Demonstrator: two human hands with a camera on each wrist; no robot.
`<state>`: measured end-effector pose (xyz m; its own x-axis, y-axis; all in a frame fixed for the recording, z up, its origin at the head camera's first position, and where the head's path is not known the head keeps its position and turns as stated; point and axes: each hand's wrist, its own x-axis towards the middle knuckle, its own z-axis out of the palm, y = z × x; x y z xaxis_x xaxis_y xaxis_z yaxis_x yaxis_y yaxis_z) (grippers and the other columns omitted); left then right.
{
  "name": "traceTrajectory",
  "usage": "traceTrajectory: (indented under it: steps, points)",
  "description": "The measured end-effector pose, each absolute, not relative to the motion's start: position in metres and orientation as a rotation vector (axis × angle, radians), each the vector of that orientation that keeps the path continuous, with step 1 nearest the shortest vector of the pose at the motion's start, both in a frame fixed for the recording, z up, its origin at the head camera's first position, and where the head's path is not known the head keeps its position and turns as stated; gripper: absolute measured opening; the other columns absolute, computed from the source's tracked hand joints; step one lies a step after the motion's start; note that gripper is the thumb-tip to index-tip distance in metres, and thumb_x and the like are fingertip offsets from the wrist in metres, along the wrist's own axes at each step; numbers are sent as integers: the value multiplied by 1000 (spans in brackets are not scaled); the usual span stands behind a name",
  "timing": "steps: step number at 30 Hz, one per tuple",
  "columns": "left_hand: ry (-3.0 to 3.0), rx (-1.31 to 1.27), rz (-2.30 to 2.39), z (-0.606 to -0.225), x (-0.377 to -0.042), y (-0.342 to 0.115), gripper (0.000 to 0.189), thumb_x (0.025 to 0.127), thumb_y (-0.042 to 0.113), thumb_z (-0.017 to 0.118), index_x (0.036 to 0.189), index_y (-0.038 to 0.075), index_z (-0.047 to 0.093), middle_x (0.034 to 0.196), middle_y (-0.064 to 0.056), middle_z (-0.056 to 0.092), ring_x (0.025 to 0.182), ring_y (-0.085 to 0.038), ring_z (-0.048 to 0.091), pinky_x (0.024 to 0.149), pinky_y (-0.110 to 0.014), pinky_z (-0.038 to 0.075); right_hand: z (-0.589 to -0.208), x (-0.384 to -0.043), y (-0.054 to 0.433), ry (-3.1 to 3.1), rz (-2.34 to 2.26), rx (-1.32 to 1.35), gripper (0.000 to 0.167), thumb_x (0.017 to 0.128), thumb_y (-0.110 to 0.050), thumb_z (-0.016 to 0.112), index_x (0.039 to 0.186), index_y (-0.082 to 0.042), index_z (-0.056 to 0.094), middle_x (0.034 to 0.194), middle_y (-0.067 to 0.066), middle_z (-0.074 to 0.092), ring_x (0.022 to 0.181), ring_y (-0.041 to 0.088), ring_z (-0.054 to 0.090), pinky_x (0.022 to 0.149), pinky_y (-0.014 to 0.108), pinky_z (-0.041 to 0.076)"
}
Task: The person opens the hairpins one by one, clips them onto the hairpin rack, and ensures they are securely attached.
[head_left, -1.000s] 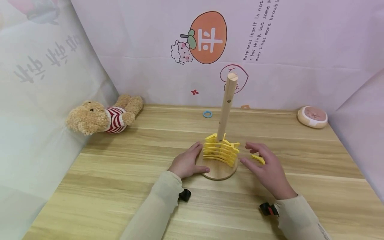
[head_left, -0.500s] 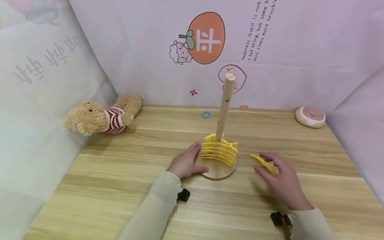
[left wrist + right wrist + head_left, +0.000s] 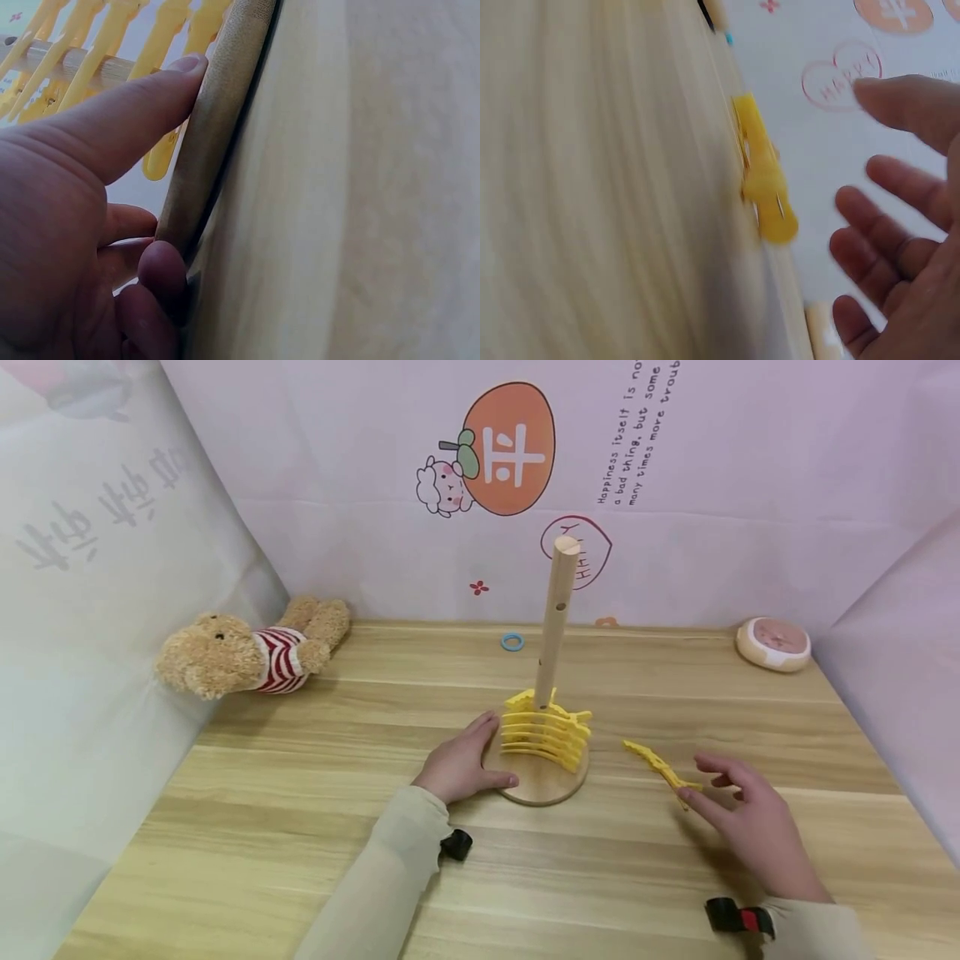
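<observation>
My left hand (image 3: 456, 767) grips the round wooden base (image 3: 542, 789) of a stand by its left rim. In the left wrist view the thumb lies across the base's edge (image 3: 217, 112), with the other fingers curled at its lower rim. From the base rises an upright wooden post (image 3: 553, 627) with holes along it. Several yellow hair clips (image 3: 546, 732) are stacked around its foot. One separate yellow hair clip (image 3: 660, 766) lies on the table to the right. My right hand (image 3: 757, 827) is at that clip's near end, fingers spread and loosely bent; the right wrist view shows nothing held.
A teddy bear (image 3: 281, 658) in a striped top lies at the back left. A small blue ring (image 3: 512, 642) is behind the post, and a rounded beige-and-pink object (image 3: 774, 644) sits at the back right. Printed cloth (image 3: 360, 493) walls the wooden table (image 3: 300, 827).
My right hand has moved right and nearer, from beside the stand to the near end of the loose hair clip, which has stayed in place. My left hand keeps its grip on the base.
</observation>
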<state>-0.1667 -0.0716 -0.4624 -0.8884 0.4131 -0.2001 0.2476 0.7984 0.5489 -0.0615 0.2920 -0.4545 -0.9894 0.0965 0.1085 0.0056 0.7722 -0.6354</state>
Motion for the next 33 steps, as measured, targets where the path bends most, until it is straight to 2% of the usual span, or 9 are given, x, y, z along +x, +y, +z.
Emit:
traceTrajectory:
  steps: [5, 13, 16, 23, 26, 33]
  points:
    - [2672, 497, 760, -466, -169, -74, 102, 81, 60, 76, 160, 17, 27, 167, 4, 17, 148, -27, 31, 113, -51, 34, -459, -65, 303, -2964, 1041, -111, 66, 91, -44, 74, 138, -2, 56, 124, 21, 61, 100, 26, 54, 74, 36, 45]
    - [2660, 496, 779, -468, -169, -74, 102, 81, 60, 76, 160, 17, 28, 167, 4, 17, 148, -27, 30, 114, -51, 32, -464, -67, 307, -3047, 1018, -132, 68, 88, -47, 76, 131, 3, 60, 119, 22, 61, 96, 28, 55, 74, 38, 45]
    - [2666, 493, 774, -466, -168, -73, 101, 81, 60, 76, 160, 17, 28, 167, 4, 18, 148, -27, 31, 114, -52, 33, -465, -66, 308, -3036, 1011, -137, 63, 89, -45, 75, 128, 2, 62, 114, 19, 61, 92, 26, 55, 71, 35, 45]
    - [2654, 510, 821, -466, -166, -69, 100, 82, 56, 78, 160, 16, 29, 167, 2, 19, 149, -25, 28, 115, -51, 30, -467, -65, 307, -2758, 1163, -209, 45, 96, -32, 70, 129, -2, 65, 94, 3, 69, 76, 4, 58, 61, 20, 46]
    - [2650, 505, 822, -467, -165, -68, 100, 81, 57, 78, 160, 16, 30, 167, 3, 19, 149, -25, 28, 115, -51, 31, -467, -64, 304, -2655, 1190, -179, 42, 98, -28, 68, 131, -2, 64, 90, -3, 69, 75, 1, 58, 61, 17, 46]
    - [2663, 477, 793, -465, -165, -71, 101, 81, 58, 77, 160, 18, 29, 167, 5, 18, 149, -25, 27, 116, -52, 30, -461, -65, 286, -2479, 1192, -84, 36, 96, -16, 69, 129, 0, 64, 91, -15, 66, 83, 0, 56, 71, 10, 42]
